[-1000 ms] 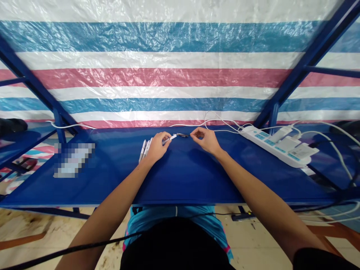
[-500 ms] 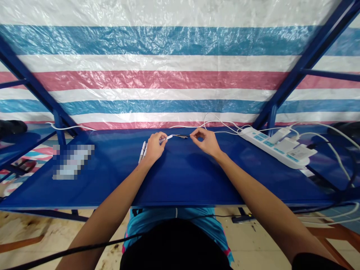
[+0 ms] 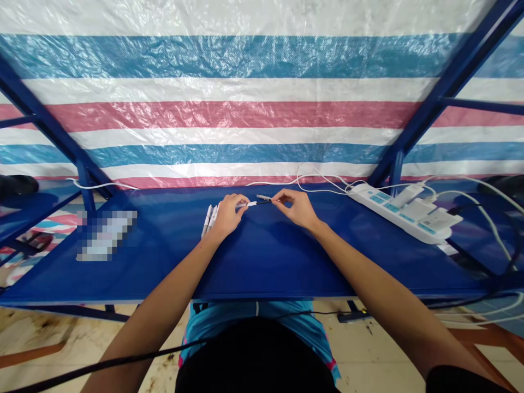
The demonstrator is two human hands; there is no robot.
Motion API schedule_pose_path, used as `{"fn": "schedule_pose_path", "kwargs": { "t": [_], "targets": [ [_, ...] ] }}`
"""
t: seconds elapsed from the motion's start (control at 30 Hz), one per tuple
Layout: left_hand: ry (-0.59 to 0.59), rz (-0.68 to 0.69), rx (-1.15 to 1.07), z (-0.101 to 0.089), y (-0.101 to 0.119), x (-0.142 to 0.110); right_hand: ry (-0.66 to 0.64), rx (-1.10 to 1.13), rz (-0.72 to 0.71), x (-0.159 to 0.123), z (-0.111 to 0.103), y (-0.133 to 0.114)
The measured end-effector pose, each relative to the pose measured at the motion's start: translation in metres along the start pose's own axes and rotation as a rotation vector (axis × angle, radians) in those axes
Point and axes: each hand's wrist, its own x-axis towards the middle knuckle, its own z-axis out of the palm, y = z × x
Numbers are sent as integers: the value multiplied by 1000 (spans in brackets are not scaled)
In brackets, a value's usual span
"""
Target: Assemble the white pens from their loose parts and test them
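My left hand is closed on a white pen barrel, whose end points right out of the fingers. My right hand pinches the right end of a thin dark rod, which looks like a pen refill. The rod's left end meets the barrel's tip; whether it sits inside cannot be made out. Just behind the rod lies a small slim greyish piece, too small to name. Several white pens lie side by side against the left hand's wrist, partly hidden by it.
A white power strip with plugged-in adapters stands on the right of the blue table. White cables run along the back edge. A blurred-out flat object lies at the left. Blue metal posts and striped sheeting stand behind.
The white barrel has moved slightly right and down, and the dark rod now spans the gap between it and my right hand. My right hand has shifted a little left.
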Motion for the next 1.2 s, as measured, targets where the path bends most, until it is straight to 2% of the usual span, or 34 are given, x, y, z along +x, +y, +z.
{"fn": "schedule_pose_path", "kwargs": {
  "t": [0.23,0.8,1.03,1.2],
  "targets": [
    [-94,27,-79,3,2,-2,-21,24,12,-1,6,0],
    [-112,-7,-80,2,5,-3,-95,16,39,0,4,6],
    [-116,54,-48,4,1,-3,-83,5,55,0,5,9],
    [-127,47,-50,5,0,-3,-87,0,57,0,6,12]
  ]
}}
